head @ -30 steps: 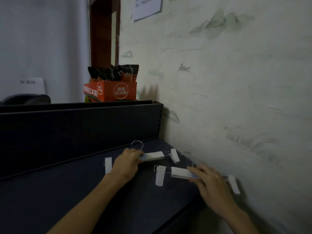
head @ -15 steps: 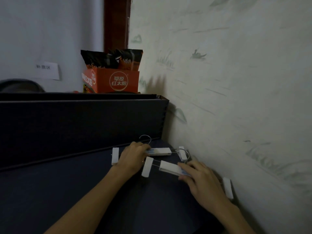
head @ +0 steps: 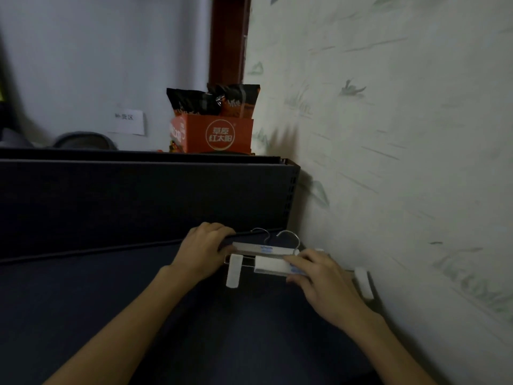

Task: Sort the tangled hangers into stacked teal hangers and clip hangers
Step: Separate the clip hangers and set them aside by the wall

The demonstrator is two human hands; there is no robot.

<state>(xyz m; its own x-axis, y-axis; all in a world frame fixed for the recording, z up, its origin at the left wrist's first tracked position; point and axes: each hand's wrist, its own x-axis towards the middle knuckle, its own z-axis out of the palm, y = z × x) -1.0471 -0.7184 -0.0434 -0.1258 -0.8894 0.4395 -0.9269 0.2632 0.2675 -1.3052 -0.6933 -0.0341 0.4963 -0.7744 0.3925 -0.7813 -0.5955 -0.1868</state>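
Now two clip hangers sit at the shelf's (head: 138, 315) 2 o'clock corner by the wall. Left hand (head: 204, 250) has fingers curled round the rear clip hanger (head: 256, 248) at its bar's left end; right hand (head: 319, 276) pinches the front clip hanger (head: 270, 266) mid-bar. Probably light, stiff plastic w/ thin wire hooks that snag; hold by the bar, not the clips.
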